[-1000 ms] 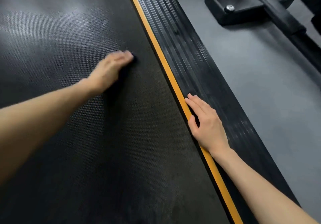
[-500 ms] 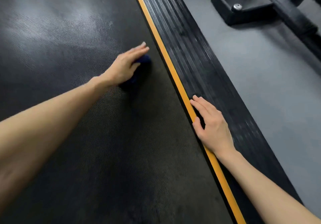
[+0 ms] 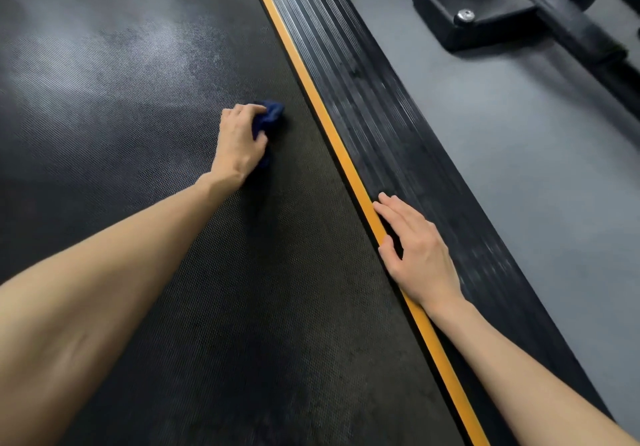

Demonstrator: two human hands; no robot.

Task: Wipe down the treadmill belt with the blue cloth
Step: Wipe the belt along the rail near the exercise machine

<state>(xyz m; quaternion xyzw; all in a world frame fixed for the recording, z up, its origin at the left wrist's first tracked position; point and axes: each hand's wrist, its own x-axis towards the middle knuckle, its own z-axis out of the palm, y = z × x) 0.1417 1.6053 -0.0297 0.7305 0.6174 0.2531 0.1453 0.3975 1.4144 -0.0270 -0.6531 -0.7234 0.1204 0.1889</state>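
The left arm reaches forward and slightly rightward from the lower left, forearm bare and nearly straight, wrist a little raised; the left hand [image 3: 240, 141] lies palm down on the treadmill belt [image 3: 138, 99], its fingers curled over a bunched blue cloth [image 3: 272, 115] and gripping it. The cloth sits on the belt's right half, near the orange strip [image 3: 311, 89] but apart from it; a dark blue fold shows beyond the knuckles, and a thin edge shows beside the thumb side of the palm; most of the cloth is hidden beneath the hand.

The right arm comes in from the lower right corner, crossing over the ribbed black side rail [image 3: 346, 65]; the right hand [image 3: 419, 255] rests palm down on that rail, fingers straight, close together and pointing up along it, holding nothing; its thumb lies along the rail's inner edge, touching the orange strip.

The belt is dark and finely textured, with a pale sheen in the upper left; grey floor [image 3: 519, 168] lies to the right of the rail; a black equipment foot [image 3: 485, 13] with a silver bolt [image 3: 465, 15] stands on it at the upper right, well apart from both hands.
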